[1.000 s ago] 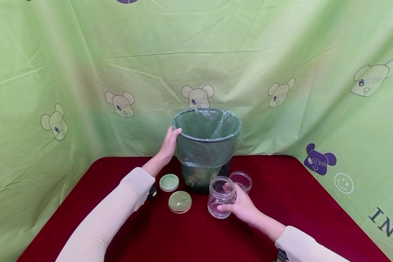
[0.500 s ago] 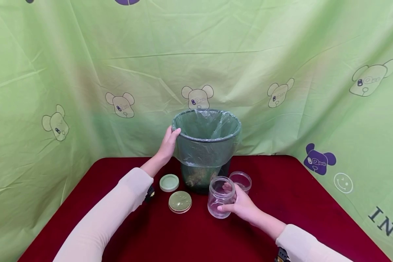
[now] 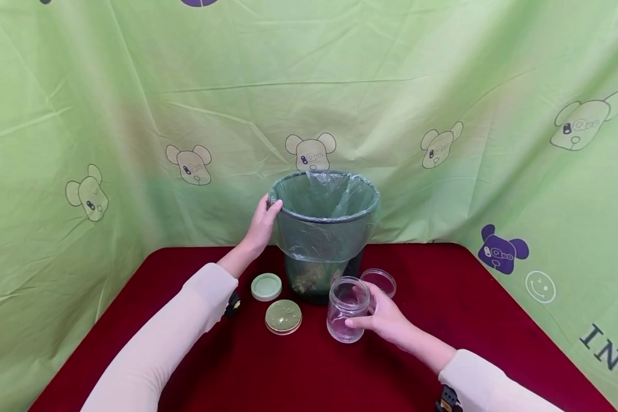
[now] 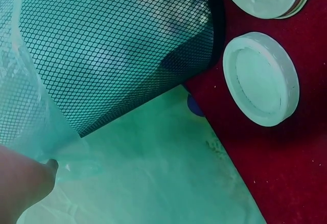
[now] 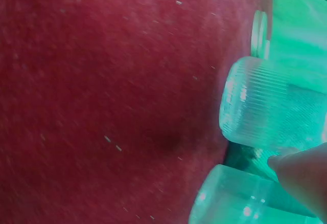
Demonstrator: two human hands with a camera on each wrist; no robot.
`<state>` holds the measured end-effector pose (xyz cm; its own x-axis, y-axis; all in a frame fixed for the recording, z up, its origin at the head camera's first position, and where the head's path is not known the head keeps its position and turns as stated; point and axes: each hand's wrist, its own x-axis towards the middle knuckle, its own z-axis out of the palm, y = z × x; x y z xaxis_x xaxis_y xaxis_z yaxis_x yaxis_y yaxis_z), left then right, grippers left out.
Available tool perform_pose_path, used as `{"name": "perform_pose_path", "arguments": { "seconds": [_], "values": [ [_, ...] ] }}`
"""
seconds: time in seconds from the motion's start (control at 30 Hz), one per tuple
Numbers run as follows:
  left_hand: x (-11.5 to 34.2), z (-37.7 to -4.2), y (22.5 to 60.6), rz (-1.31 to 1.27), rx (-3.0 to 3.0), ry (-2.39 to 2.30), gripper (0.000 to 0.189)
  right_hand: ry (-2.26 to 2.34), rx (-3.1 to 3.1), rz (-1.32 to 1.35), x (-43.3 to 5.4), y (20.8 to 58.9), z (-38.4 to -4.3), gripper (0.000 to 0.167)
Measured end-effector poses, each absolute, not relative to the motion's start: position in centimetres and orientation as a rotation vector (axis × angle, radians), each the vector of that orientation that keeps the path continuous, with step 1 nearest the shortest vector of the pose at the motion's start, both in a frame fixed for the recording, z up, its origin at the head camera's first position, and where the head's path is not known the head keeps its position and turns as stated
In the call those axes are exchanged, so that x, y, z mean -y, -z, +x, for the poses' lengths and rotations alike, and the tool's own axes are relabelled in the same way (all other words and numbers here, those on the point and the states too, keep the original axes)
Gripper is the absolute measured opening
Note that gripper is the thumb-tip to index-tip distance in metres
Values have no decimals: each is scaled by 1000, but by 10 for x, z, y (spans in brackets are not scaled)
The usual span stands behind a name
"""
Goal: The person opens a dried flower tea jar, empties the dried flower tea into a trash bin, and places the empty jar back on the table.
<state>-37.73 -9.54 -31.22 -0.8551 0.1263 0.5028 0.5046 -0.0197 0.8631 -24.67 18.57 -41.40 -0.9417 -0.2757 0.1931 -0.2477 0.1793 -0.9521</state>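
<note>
A mesh wastebasket [image 3: 314, 274] stands upright on the table, a clear plastic bag [image 3: 314, 240] folded over its rim. My left hand [image 3: 260, 229] holds that rim at the left side, thumb in front. Right of centre, an uncapped glass jar [image 3: 346, 320] with a ribbed base stands upright. My right hand [image 3: 388, 320] curves round its right side, thumb across the front and fingers behind. In the right wrist view a fingertip [image 5: 286, 165] shows beside the ribbed jar [image 5: 260, 101]. Behind the hand is a second glass jar [image 3: 381, 279], partly hidden.
Two round lids lie before the wastebasket: a pale green one [image 3: 266, 287] and a gold-toned one [image 3: 283, 316]. A red cloth [image 3: 268, 372] covers the table. Green printed fabric [image 3: 226, 114] hangs close behind and along both sides.
The fingers of my right hand have loosened and shifted slightly up round the jar. My left hand has slid a little left at the rim. Jars, lids and wastebasket stay in place.
</note>
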Motion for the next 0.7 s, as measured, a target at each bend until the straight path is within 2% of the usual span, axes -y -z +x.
{"name": "perform_pose_path", "arguments": {
  "seconds": [0.33,0.7],
  "values": [
    [108,-375,308,-532,2017,1953,66,1914,-2428,-642,-203,376,-252,81],
    [136,-374,307,-556,2005,1866,60,1839,-2624,-654,-241,319,-269,75]
  ]
}}
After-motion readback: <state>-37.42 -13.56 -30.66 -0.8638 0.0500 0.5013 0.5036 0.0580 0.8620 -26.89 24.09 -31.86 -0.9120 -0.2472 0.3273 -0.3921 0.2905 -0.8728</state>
